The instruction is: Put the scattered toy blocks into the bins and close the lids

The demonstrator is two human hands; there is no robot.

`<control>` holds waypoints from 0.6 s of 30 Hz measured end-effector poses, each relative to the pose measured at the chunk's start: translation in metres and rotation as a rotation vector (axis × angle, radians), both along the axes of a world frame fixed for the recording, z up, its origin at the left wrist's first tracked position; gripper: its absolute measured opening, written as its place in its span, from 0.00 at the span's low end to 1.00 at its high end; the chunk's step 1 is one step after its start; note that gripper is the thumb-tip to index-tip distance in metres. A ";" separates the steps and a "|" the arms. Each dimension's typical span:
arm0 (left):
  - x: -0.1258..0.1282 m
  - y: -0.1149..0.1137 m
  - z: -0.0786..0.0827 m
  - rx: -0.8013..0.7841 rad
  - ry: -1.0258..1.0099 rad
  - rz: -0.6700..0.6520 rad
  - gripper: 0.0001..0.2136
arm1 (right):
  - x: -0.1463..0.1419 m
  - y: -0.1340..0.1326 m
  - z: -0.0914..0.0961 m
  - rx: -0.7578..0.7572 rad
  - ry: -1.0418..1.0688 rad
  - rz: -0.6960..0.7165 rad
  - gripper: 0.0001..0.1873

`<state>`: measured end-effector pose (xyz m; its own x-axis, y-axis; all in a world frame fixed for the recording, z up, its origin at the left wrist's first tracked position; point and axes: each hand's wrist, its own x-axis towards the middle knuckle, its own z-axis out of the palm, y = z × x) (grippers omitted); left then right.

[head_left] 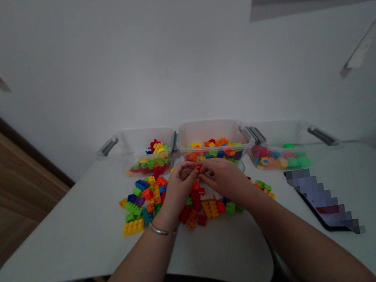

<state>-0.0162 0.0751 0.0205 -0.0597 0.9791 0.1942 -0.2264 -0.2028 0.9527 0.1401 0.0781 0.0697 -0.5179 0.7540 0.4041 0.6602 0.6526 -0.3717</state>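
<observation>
My left hand and my right hand meet fingertip to fingertip above a pile of colourful toy building blocks. Both are closed in a pinch on a small orange-red building block, mostly hidden by the fingers. Under my hands lie loose blocks, among them a yellow-orange block and a red block. To the left of my left wrist are a long yellow block, a blue block and several green ones. A green block lies below my right hand.
Behind the pile stand three clear plastic boxes: a left box, a middle box and a right box, each holding coloured pieces. A phone lies right of my right arm. The white table has a curved front edge.
</observation>
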 end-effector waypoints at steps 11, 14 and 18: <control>0.003 -0.008 0.008 0.059 0.035 0.027 0.09 | 0.023 0.016 0.016 -0.007 0.176 0.031 0.06; 0.001 -0.009 0.010 0.076 0.054 0.133 0.06 | 0.049 0.024 0.026 0.148 0.198 -0.150 0.06; -0.002 -0.007 0.010 0.073 0.039 0.223 0.06 | 0.083 0.036 0.030 0.245 0.177 -0.451 0.09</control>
